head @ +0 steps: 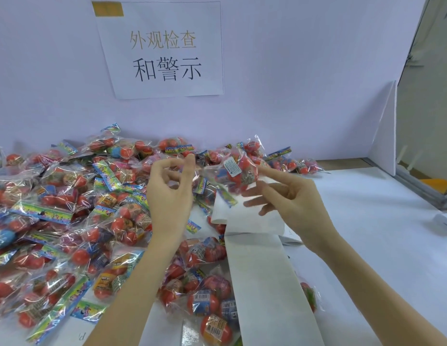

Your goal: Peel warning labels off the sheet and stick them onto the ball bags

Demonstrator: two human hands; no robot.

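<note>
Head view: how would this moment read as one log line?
left hand: raised, holds nothing | right hand: fingers under bag | label: on bag | backing strip: on table

Print on the warning label [232, 166] is too small to read — the label strip [267, 283] runs off the bottom edge.

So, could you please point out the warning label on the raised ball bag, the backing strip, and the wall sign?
warning label [232, 166], head view, its middle.
backing strip [265, 283], head view, bare lower stretch.
wall sign [165, 56], head view, printed centre.
</note>
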